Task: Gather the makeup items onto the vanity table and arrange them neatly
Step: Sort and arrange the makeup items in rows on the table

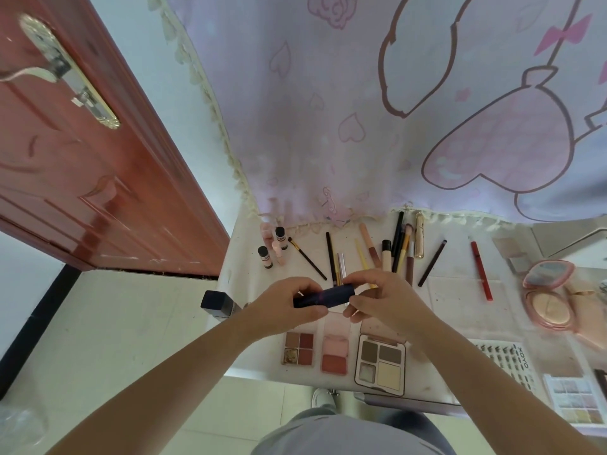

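While you stand at the near edge of the vanity table [453, 300], both your hands meet above its left part around a dark blue tube [323, 295]. Your left hand [282, 307] grips the tube's left end, fingers curled over the top and thumb underneath. Your right hand [382, 298] pinches the right end between curled fingers and thumb. The tube lies roughly level between them, lifted off the tabletop.

Just below your hands, three open palettes sit in a row near the front edge: a small four-pan palette [299, 348] in reddish browns on the left, a pink blush palette [335, 351] in the middle, and a larger brown-and-cream palette [381, 364] on the right. To the left of your left wrist, a dark blue box [218, 303] rests at the table's left edge.

Farther back, by the pink curtain [361, 110], several small bottles [272, 246] stand upright in a cluster at the left. Beside them, a loose fan of brushes and pencils [399, 247] lies flat, some touching or crossing one another. A red pencil [481, 270] lies alone, well apart to the right. Beyond it, an open pink compact [548, 293] rests near the right side, its mirror lid tilted back. Toward the front right corner lie a card of false lashes [505, 359] and a pale palette of many small pans [574, 400], partly cut off by the frame.

A red-brown door [82, 159] with a metal handle stands to the left of the table.
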### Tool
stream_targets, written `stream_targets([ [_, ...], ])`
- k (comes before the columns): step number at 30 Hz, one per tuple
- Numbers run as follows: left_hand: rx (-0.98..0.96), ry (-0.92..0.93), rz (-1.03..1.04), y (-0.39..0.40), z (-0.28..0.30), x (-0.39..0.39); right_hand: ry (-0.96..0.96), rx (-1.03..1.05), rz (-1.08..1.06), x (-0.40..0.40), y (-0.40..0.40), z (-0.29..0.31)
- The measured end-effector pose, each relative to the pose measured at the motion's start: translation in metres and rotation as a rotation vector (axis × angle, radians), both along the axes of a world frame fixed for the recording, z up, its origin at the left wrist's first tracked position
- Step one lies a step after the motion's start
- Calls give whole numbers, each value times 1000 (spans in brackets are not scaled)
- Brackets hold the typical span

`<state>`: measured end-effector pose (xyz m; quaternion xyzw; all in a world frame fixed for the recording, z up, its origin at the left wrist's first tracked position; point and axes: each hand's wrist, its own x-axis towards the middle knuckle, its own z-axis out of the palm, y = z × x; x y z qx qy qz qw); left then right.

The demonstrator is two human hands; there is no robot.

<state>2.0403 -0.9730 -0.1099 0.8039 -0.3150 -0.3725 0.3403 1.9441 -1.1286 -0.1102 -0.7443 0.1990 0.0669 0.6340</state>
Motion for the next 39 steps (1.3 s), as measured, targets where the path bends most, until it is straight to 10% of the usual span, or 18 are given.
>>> stream_targets([
  [8, 46, -250, -61, 5, 2, 34, -11, -130, -55, 12, -5, -11],
  [14, 536, -655, -375, 1, 8, 89, 130, -253, -50, 13, -22, -33],
  [20, 943, -580, -574, -6, -12, 102, 201, -236, -103, 20, -34, -49],
  [30, 881, -615, -470, -5, -51, 112, 255, -228, -113, 33, -50, -69],
  [39, 972, -722, -536, -9, -66, 108, 435, -658, 224, 62, -44, -79],
])
